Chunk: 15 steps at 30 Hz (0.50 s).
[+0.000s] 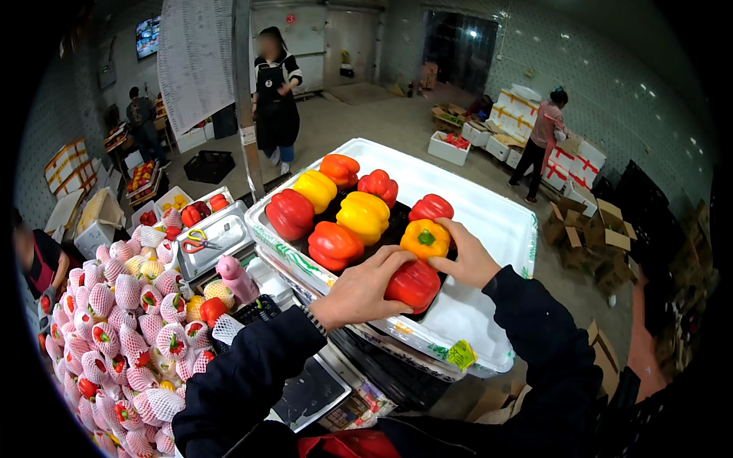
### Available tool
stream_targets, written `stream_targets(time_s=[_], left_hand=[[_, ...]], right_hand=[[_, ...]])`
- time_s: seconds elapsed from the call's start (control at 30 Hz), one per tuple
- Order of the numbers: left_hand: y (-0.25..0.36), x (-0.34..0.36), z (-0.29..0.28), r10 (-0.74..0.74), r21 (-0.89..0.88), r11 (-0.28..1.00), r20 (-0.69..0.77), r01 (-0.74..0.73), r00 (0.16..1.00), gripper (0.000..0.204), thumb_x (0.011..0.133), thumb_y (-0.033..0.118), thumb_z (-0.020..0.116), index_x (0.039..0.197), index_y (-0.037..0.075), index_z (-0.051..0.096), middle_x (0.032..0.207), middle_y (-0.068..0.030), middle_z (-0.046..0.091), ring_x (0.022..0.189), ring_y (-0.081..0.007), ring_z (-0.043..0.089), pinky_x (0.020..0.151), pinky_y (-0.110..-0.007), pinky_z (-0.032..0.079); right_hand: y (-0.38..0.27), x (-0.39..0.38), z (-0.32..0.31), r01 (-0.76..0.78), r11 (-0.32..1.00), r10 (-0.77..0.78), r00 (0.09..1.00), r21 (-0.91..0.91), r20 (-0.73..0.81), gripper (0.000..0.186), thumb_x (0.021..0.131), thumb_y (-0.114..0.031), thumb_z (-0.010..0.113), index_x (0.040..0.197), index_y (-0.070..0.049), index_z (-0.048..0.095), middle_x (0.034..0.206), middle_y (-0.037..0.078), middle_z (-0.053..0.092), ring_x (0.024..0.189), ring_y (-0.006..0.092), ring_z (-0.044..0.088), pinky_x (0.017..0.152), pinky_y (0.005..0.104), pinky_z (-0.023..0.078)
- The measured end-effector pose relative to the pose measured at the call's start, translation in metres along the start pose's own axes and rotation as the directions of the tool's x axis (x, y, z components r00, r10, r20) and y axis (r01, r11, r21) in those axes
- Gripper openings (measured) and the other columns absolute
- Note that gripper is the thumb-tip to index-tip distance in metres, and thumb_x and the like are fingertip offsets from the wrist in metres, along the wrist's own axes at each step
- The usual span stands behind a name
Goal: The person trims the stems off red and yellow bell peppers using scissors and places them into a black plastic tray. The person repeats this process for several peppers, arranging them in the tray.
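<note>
Nine bell peppers are sitting in three rows in a black tray (396, 223) inside a white foam box (489, 229). The left hand (363, 288) is curling around the front red pepper (413, 285), its thumb and fingers pinching the near end. The right hand (467, 258) is pinching the yellow pepper (424, 239) just behind it, thumb and fingers bending around its right side. Foam-netted peppers (126, 291) are lying heaped to the left. A pink bottle (237, 279) is standing between heap and box, near scissors (200, 243). Beyond, a person in a black apron (276, 107) is standing, facing this way.
</note>
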<state>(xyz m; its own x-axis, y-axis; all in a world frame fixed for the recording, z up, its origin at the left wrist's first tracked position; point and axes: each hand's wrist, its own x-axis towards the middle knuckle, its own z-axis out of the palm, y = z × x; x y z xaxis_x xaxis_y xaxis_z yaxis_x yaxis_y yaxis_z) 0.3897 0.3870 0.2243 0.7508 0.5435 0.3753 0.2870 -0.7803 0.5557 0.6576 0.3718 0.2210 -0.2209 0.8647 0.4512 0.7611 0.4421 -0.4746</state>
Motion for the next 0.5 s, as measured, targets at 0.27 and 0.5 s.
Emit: stream_targets(time_s=[0.27,0.5], left_hand=[[0.000,-0.001,0.000,0.056,0.029,0.998,-0.037,-0.055,0.998,0.078,0.070,0.029,0.086,0.135,0.013,0.047,0.136,-0.0120,0.047,0.118,-0.0339,0.057,0.093,-0.042,0.052],[-0.004,-0.004,0.001,0.089,0.047,0.995,-0.041,-0.087,0.995,0.079,0.070,0.032,0.087,0.137,0.014,0.049,0.135,-0.0124,0.046,0.117,-0.0345,0.057,0.093,-0.042,0.052]], right_hand=[[-0.010,0.008,-0.004,-0.054,0.992,0.052,0.999,0.113,0.015,0.059,0.081,-0.030,0.075,0.134,-0.010,0.057,0.113,0.018,0.057,0.103,0.0324,0.061,0.093,0.0376,0.049],[-0.026,0.050,-0.037,0.089,0.949,0.044,0.913,-0.303,0.406,0.045,0.084,-0.041,0.072,0.119,-0.013,0.069,0.099,0.013,0.061,0.090,0.0279,0.062,0.077,0.0359,0.051]])
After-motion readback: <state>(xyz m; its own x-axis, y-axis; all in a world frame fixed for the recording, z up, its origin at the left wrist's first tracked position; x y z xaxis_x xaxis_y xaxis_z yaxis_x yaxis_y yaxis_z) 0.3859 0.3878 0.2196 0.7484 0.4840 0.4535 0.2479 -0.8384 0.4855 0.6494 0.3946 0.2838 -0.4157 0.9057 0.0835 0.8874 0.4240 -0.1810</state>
